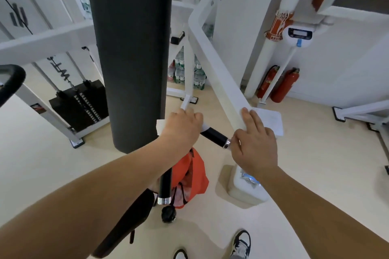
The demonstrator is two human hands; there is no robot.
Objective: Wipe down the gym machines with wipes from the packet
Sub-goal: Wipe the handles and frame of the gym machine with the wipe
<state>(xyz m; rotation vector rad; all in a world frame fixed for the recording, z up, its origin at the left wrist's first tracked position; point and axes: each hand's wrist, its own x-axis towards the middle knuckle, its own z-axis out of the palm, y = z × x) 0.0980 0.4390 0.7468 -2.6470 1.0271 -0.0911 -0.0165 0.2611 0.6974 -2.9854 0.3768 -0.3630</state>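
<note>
Wipe [271,120] overhangs frame bar [221,82] edge under flat right hand [254,149]; left hand [181,130] clamps second wipe [159,126] round handle [213,135].

Bright, even light — soft, edges bowed.

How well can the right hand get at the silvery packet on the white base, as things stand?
Probably yes. The packet lies on the white base just below the right hand, with nothing between them. That hand presses a wipe on the white bar, though, so it must leave that first.
</note>
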